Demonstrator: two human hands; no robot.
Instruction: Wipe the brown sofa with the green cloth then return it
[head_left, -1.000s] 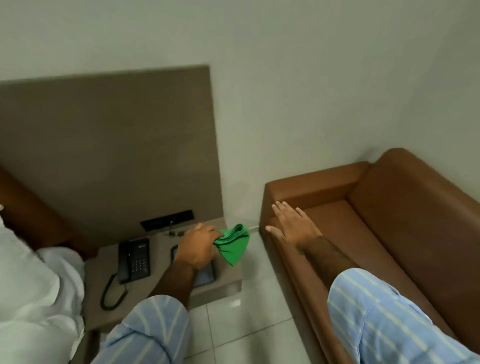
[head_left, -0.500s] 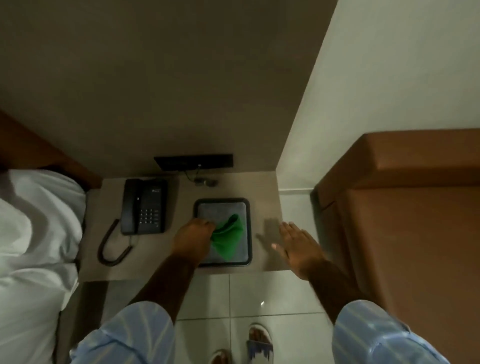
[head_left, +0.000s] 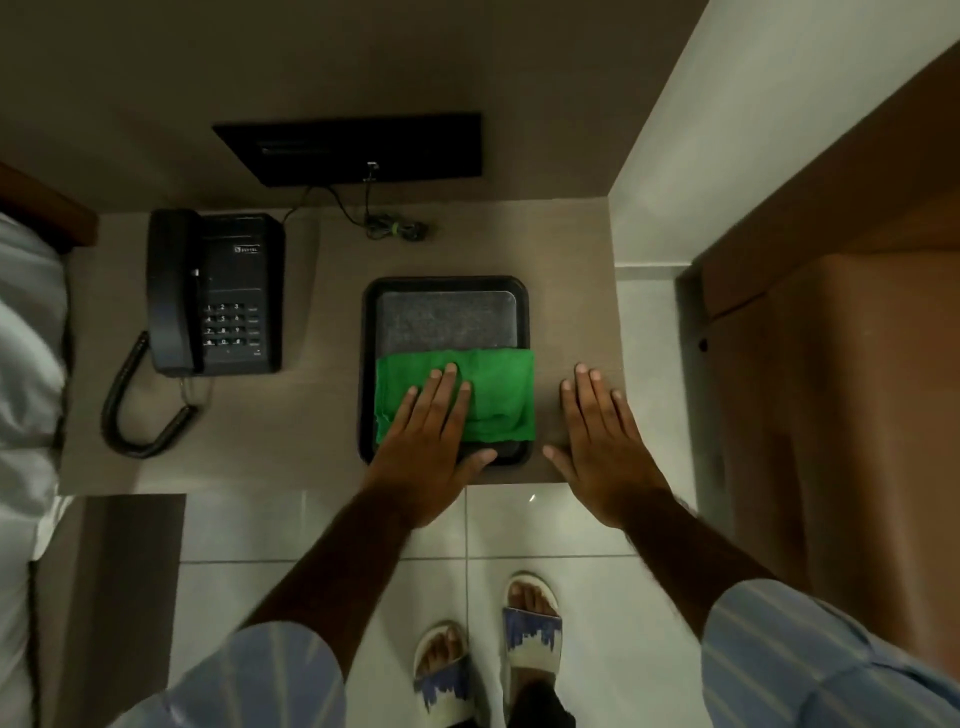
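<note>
Left hand flat, fingers spread, on green cloth in tray; right hand flat, splayed, beside tray edge.

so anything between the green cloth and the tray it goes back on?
Nothing visible. The green cloth already lies spread across the near half of the black tray on the bedside table, with the left hand flat on it. The right hand rests open on the table beside the tray.

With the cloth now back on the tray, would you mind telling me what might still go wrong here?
The green cloth overhangs the right rim of the black tray, so it might slip off as the left hand lifts. The tray sits near the table's front edge; a nudge from the right hand might shift it.
</note>
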